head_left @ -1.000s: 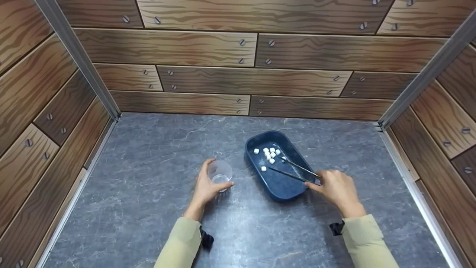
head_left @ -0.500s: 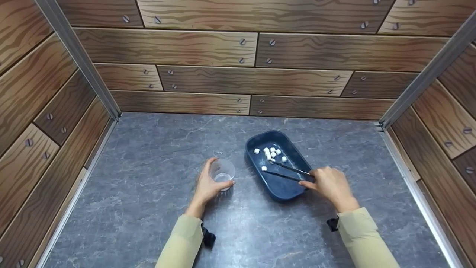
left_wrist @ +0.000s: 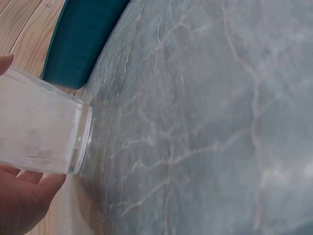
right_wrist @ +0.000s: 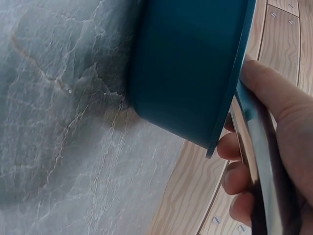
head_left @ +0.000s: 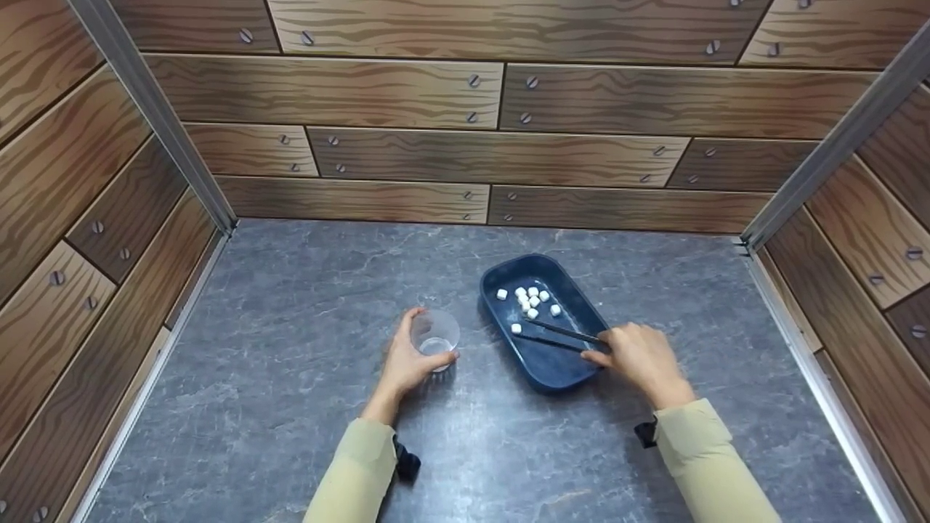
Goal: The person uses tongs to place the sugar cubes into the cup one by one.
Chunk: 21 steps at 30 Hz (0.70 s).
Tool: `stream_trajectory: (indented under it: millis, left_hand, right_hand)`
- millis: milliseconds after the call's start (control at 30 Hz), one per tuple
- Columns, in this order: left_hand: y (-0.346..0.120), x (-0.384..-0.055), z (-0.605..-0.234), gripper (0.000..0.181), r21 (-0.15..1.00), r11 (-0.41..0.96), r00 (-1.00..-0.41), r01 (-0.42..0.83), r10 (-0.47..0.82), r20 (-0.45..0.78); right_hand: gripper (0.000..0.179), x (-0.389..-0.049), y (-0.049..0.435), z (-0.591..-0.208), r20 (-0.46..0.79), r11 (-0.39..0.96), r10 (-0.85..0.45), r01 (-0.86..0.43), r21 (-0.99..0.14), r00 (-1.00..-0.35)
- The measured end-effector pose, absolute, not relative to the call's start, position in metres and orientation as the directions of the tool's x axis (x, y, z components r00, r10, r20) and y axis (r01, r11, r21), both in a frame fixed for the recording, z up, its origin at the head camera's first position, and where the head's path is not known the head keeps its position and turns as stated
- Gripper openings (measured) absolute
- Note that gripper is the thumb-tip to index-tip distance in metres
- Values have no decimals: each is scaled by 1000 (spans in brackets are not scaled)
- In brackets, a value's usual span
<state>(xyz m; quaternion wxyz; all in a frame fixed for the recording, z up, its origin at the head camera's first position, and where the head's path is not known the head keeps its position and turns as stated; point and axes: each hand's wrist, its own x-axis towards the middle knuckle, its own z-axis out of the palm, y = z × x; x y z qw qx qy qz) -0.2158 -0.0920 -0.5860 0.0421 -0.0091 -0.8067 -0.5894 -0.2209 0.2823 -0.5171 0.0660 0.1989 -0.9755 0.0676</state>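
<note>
The left hand (head_left: 404, 363) curled round the clear cup (left_wrist: 41, 120), left of the blue tray (head_left: 554, 372); the right hand (head_left: 643, 361) gripped tongs (right_wrist: 264, 171), their tips beside white cubes (head_left: 534, 301) in it, farther left than a second earlier.

No text, label, brand, number or sign can be read in any of the three views. The clear cup (head_left: 436, 335), the blue tray (head_left: 552, 369), the small white cubes (head_left: 526, 306) and the tongs (right_wrist: 265, 171) show no legible lettering or digits. The same goes for the sleeves (head_left: 354, 465), the worktop (head_left: 290, 378) and the wood-patterned walls (head_left: 465, 94).
</note>
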Motion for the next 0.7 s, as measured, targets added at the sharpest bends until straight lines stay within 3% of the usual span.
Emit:
stream_trajectory:
  millis: [700]
  left_hand:
    - [-91,-217,-588,96,961,274,-999,42,-19,49]
  right_hand:
    - [30,-228,277,-515,125,897,-414,-427,-116,-902]
